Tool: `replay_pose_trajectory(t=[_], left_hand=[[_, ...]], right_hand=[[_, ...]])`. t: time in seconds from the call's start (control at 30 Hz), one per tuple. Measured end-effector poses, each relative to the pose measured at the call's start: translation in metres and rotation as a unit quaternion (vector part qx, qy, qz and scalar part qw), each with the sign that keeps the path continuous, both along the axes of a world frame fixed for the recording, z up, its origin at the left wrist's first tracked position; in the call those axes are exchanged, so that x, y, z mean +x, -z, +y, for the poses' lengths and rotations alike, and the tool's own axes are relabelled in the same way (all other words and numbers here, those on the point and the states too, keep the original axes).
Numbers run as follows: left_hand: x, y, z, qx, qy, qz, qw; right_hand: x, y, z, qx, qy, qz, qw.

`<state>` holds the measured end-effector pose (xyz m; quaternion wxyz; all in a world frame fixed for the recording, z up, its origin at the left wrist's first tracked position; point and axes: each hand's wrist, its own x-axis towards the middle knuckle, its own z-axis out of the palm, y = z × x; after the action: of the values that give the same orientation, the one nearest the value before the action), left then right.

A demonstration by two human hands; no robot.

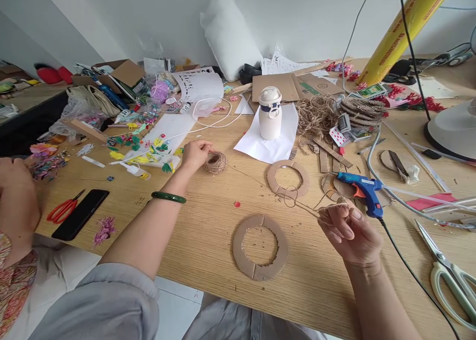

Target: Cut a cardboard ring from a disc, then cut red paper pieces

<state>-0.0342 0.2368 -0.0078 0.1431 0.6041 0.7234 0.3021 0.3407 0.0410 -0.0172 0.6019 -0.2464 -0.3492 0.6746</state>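
While the right hand (349,226) has its grip closed on twine (305,207), the left hand (196,154) touches the top of the twine ball (216,163), though whether that grip pinches it I cannot tell; a slack, looped length is already drawn off, the rest still wound; the ball sits mid-worktop (208,216), left of the farther cardboard ring (271,178); the nearer cardboard ring (237,243) lies toward the near edge; both rings are cut but bare of twine; toward the right edge lies an unheld glue gun (366,187).
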Motion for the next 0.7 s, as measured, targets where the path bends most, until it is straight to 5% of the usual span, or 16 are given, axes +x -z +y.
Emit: replay_pose_trajectory(t=[0.33,0.7], left_hand=[[-0.031,0.012,0.004,-0.022,-0.046,0.073,0.996],[-0.019,0.013,0.002,-0.002,0.108,0.076,0.991]], right_hand=[[-0.002,0.000,0.001,-0.010,-0.005,0.006,1.000],[-0.004,0.002,0.002,-0.024,-0.005,-0.013,1.000]])
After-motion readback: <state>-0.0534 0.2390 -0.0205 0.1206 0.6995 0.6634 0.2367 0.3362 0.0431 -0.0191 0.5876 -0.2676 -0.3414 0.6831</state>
